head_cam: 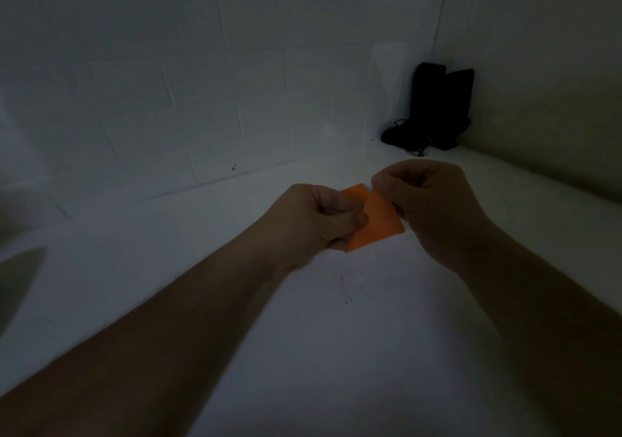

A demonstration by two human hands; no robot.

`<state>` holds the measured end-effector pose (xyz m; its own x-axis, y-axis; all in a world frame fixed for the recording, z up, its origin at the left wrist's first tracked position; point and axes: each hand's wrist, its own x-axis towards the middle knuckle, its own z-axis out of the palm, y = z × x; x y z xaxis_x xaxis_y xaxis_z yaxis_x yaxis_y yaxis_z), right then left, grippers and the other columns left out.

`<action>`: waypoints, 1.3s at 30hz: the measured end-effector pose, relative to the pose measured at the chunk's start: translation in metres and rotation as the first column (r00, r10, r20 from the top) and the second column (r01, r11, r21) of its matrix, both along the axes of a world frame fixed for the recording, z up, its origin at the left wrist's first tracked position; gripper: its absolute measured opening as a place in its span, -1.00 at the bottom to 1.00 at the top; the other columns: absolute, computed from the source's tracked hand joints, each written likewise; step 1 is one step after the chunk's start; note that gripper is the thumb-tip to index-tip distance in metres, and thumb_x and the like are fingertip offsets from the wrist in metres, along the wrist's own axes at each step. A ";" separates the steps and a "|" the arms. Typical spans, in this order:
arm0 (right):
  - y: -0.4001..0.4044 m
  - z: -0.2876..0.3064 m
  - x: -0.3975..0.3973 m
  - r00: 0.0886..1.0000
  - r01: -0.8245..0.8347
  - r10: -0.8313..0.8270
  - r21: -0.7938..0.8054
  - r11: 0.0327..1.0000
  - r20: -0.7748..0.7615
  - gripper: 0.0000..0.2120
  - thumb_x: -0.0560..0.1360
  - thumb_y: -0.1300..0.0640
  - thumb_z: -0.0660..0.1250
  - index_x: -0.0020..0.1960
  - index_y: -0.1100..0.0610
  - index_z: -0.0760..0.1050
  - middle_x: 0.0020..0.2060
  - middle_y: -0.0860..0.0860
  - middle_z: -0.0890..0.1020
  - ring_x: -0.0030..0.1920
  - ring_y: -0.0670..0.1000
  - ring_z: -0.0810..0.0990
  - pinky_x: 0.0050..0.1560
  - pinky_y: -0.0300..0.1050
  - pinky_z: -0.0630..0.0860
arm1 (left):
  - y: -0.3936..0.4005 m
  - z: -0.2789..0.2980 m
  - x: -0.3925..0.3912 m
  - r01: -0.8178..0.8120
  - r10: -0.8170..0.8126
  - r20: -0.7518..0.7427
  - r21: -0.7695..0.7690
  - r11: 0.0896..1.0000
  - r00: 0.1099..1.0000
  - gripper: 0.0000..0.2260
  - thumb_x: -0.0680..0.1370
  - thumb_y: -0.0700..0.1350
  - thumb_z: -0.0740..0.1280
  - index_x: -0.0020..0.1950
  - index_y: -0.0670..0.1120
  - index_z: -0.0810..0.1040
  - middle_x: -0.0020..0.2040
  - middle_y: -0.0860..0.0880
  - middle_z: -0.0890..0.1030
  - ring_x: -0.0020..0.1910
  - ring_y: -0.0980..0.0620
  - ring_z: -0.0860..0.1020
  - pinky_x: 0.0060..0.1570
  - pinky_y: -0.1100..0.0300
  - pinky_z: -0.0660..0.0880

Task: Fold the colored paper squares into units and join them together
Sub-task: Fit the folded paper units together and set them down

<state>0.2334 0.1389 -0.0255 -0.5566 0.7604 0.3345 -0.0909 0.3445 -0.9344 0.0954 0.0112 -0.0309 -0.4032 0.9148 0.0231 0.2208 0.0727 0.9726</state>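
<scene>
room: dim corner, pale wall (202, 66) marked off in brick-like rectangles, a second plain wall on the right.
surface: white counter (336, 352) running back to the corner; a scatter of small dark specks (346, 285) lies on it just below the hands.
orange paper (377, 221): held up above the counter between the two hands, roughly in the middle of the view; partly folded, with a flap (353, 192) rising at the upper left.
paper axis: long axis runs on a diagonal, from the lower left corner up toward the upper right; the lower right corner points out to the right.
left hand (313, 218): fingers curled, thumb and fingertips pinching the paper's left edge.
right hand (424, 197): fingers curled in, pinching the paper's upper right edge; a sliver of light blue (370, 186) shows at the fingertips, too small to identify.
back corner: dark objects (434, 106) stand upright against the walls, well apart from the hands; too dark to identify.
containers: cannot tell whether the dark objects hold anything.
</scene>
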 end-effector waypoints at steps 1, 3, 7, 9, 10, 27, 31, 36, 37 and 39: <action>0.000 0.000 0.000 1.000 -0.001 0.001 -0.002 1.000 0.000 -0.86 0.51 0.23 0.44 -0.20 0.05 0.66 -0.32 -0.06 0.69 -0.29 -0.14 0.62 -0.22 -0.19 0.53 | 0.000 0.000 -0.001 0.003 -0.003 0.005 -0.006 1.000 1.000 -0.87 0.53 -0.18 0.51 0.07 -0.14 0.73 -0.12 -0.23 0.74 -0.22 -0.03 0.68 -0.06 0.16 0.67; 0.000 -0.001 -0.002 1.000 -0.011 0.011 -0.015 1.000 -0.007 -0.89 0.51 0.23 0.44 -0.18 0.08 0.66 -0.31 -0.04 0.69 -0.29 -0.14 0.62 -0.22 -0.20 0.53 | 0.000 0.000 -0.003 0.012 -0.011 0.034 -0.008 1.000 0.999 -0.85 0.53 -0.19 0.51 0.09 -0.13 0.72 -0.09 -0.23 0.74 -0.18 -0.05 0.69 -0.02 0.14 0.68; 0.005 -0.001 -0.001 1.000 -0.022 0.022 -0.031 0.999 -0.011 -0.88 0.53 0.23 0.43 -0.16 0.06 0.66 -0.30 -0.05 0.70 -0.27 -0.13 0.63 -0.24 -0.24 0.55 | 0.000 0.001 -0.002 0.034 -0.035 0.160 0.010 0.999 0.987 -0.83 0.51 -0.33 0.49 0.06 -0.16 0.70 -0.05 -0.21 0.74 -0.14 -0.05 0.72 -0.10 0.17 0.68; 0.007 -0.001 0.000 1.000 -0.022 0.022 -0.034 0.999 -0.003 -0.90 0.53 0.21 0.42 -0.14 0.07 0.66 -0.29 -0.05 0.69 -0.27 -0.12 0.62 -0.23 -0.19 0.53 | 0.000 0.002 -0.002 0.062 -0.065 0.203 0.020 0.998 0.977 -0.79 0.50 -0.40 0.46 0.03 -0.15 0.68 -0.06 -0.16 0.75 -0.11 -0.04 0.73 -0.13 0.17 0.68; 0.008 -0.002 0.000 1.000 -0.019 0.020 -0.039 0.999 0.000 -0.91 0.53 0.21 0.42 -0.13 0.07 0.66 -0.29 -0.05 0.69 -0.27 -0.11 0.61 -0.21 -0.15 0.52 | 0.000 0.002 -0.003 0.079 -0.082 0.212 0.025 0.997 0.974 -0.78 0.50 -0.42 0.45 0.03 -0.14 0.68 -0.06 -0.14 0.75 -0.10 -0.04 0.73 -0.13 0.17 0.68; 0.007 -0.001 0.001 0.999 -0.008 0.009 -0.049 0.999 0.031 -0.92 0.52 0.19 0.43 -0.11 0.05 0.67 -0.19 -0.02 0.73 -0.11 0.00 0.69 0.03 0.02 0.63 | -0.004 -0.001 -0.014 0.256 -0.259 0.085 0.039 0.966 0.962 -0.35 0.45 -0.55 0.41 0.49 -0.14 0.47 0.21 -0.14 0.70 0.12 -0.12 0.69 0.10 0.09 0.61; 0.007 0.001 0.002 0.999 -0.003 0.005 -0.050 0.999 0.038 -0.90 0.54 0.19 0.41 -0.12 0.03 0.65 -0.22 -0.09 0.72 -0.13 -0.07 0.68 0.01 -0.02 0.60 | -0.005 -0.001 -0.011 0.248 -0.250 0.103 0.037 0.968 0.963 -0.29 0.45 -0.59 0.36 0.52 -0.08 0.42 0.25 -0.12 0.68 0.01 -0.02 0.71 -0.03 0.19 0.62; 0.008 0.002 0.003 0.998 0.064 -0.062 -0.101 0.993 0.023 -0.92 0.55 0.18 0.41 -0.08 0.02 0.63 -0.19 -0.09 0.69 -0.13 -0.09 0.67 -0.11 -0.14 0.58 | -0.008 0.001 -0.012 0.304 -0.311 0.085 0.082 0.949 0.947 -0.23 0.47 -0.57 0.35 0.54 0.05 0.36 0.33 -0.11 0.62 0.16 -0.15 0.68 0.11 0.01 0.65; 0.008 0.002 0.003 0.996 0.090 -0.088 -0.136 0.987 0.020 -0.92 0.55 0.20 0.40 -0.06 0.02 0.61 -0.13 -0.05 0.67 -0.11 -0.05 0.66 -0.15 -0.15 0.59 | -0.009 0.002 -0.010 0.317 -0.320 0.032 0.083 0.945 0.947 -0.25 0.47 -0.54 0.39 0.51 0.08 0.38 0.34 -0.06 0.60 0.18 -0.13 0.67 0.13 -0.02 0.65; 0.009 0.002 0.002 0.993 0.114 -0.110 -0.214 0.970 0.033 -0.89 0.55 0.24 0.38 -0.03 0.05 0.61 -0.07 0.07 0.63 -0.14 0.02 0.63 -0.20 -0.14 0.60 | -0.009 0.001 -0.002 0.284 -0.266 -0.190 0.075 0.956 0.945 -0.36 0.44 -0.41 0.51 0.40 0.07 0.47 0.31 0.01 0.55 0.15 0.00 0.66 0.06 0.04 0.67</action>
<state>0.2353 0.1476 -0.0239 -0.4688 0.8713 0.1453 -0.0429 0.1418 -0.9890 0.0937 0.0019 -0.0297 -0.1174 0.9788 0.1678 0.3870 -0.1105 0.9154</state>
